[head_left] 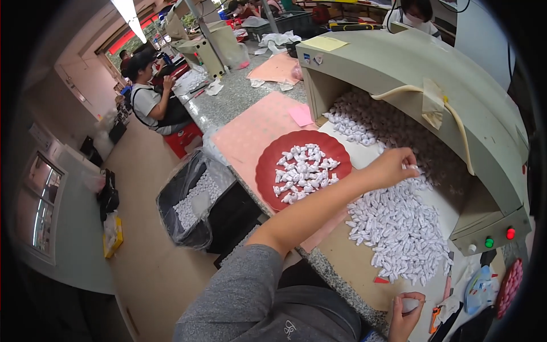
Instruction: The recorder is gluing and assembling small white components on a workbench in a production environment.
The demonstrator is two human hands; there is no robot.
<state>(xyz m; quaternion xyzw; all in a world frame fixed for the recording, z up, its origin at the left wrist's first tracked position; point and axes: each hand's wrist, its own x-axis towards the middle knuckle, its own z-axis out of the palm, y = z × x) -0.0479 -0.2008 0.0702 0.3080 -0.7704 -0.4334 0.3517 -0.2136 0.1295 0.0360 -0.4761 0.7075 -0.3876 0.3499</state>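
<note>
My left hand [396,168] reaches across the bench to the upper edge of a heap of slim white pieces [401,228]. Its thumb and fingers are pinched together around a small white piece. Near the bench's front edge, my right hand [405,316] is closed around a whitish piece [409,305], mostly hidden by the fingers. Left of the heap stands a red scalloped tray [265,171] with many white figure-like pieces [305,171] in it. My left forearm passes over the tray's lower right side.
A beige arched machine [410,62] stands over more white rounded pieces [350,128]. Its front bears a green button [489,243] and a red button [510,233]. An orange cutter [435,319] lies at right. A lined bin [171,222] stands left of the bench; a seated person [151,94] works beyond.
</note>
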